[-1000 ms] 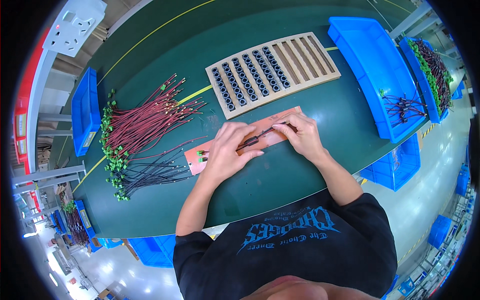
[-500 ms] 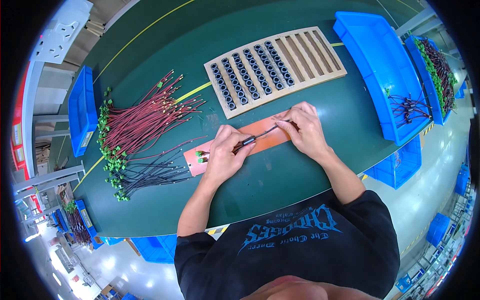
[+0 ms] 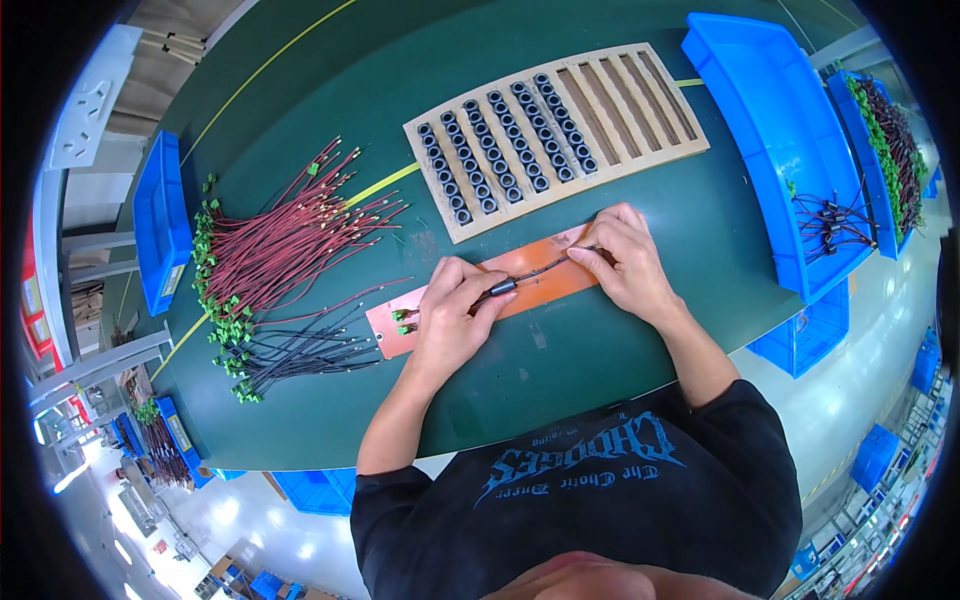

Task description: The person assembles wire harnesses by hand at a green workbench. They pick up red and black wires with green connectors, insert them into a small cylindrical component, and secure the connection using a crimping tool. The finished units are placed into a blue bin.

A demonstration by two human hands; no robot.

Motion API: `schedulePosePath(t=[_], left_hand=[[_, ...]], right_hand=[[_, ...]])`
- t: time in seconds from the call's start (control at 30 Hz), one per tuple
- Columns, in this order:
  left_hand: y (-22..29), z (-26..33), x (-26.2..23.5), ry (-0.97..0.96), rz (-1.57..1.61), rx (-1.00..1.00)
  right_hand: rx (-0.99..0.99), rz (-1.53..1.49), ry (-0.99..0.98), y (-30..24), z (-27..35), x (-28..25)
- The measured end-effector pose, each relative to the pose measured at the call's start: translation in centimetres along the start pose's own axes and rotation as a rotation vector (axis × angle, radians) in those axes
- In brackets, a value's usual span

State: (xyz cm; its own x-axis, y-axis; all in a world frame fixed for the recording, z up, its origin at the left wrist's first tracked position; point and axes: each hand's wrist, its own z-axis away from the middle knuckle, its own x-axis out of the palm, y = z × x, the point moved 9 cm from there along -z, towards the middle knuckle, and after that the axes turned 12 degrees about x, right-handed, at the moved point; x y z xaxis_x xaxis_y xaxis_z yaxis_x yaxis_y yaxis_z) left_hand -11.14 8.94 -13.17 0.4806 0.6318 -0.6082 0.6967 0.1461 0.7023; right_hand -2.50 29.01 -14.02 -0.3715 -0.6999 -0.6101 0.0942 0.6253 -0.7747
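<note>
My left hand (image 3: pixel 455 312) pinches a small dark ring core (image 3: pixel 503 288) threaded on a thin dark wire pair (image 3: pixel 545 266). My right hand (image 3: pixel 625 262) grips the far end of that same wire, stretched taut over an orange mat (image 3: pixel 530 285) on the green table. Two green connectors (image 3: pixel 403 320) lie at the mat's left end. A wooden slotted rack (image 3: pixel 560 135) with several rows of dark ring cores sits just beyond my hands.
A pile of red wires with green connectors (image 3: pixel 280 245) and a pile of black ones (image 3: pixel 295 355) lie at the left. A small blue bin (image 3: pixel 160 220) stands far left. A large blue tray (image 3: pixel 790 130) at right holds finished wire assemblies (image 3: pixel 830 225).
My hands have drawn apart, pulling the wire out straighter, with the ring core slid toward the left hand.
</note>
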Motion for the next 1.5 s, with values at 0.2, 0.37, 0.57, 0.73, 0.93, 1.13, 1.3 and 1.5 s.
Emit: schedulePosePath(t=[0.2,0.37,0.57,0.73,0.93,1.13,1.3,1.5], left_hand=[[-0.2,-0.5,0.6,-0.055,0.016,-0.011],[0.1,-1.1,1.3,-0.073,0.030,-0.009],[0.2,-1.1,1.3,-0.087,0.043,-0.021],[0.3,-1.3,1.4,-0.093,0.038,-0.052],[0.3,-1.4,1.6,-0.098,0.027,-0.059],[0.4,-1.4,2.2,-0.105,0.015,-0.061],[1.7,-2.5,1.8,-0.105,-0.006,0.081],[3.3,-2.3,1.4,-0.134,-0.256,0.284]], right_hand=[[0.003,-0.020,0.001,0.4,0.1,0.0],[0.015,-0.038,0.011,0.4,0.1,-0.3],[0.025,-0.088,0.037,0.8,0.4,-0.6],[-0.010,-0.024,0.022,0.6,0.1,-1.1],[-0.011,-0.021,0.001,0.7,0.0,-1.3],[0.028,-0.050,0.004,1.2,0.0,-1.5],[0.026,-0.038,0.027,1.3,0.0,-1.6],[0.015,-0.038,0.031,1.1,-0.1,-1.7]])
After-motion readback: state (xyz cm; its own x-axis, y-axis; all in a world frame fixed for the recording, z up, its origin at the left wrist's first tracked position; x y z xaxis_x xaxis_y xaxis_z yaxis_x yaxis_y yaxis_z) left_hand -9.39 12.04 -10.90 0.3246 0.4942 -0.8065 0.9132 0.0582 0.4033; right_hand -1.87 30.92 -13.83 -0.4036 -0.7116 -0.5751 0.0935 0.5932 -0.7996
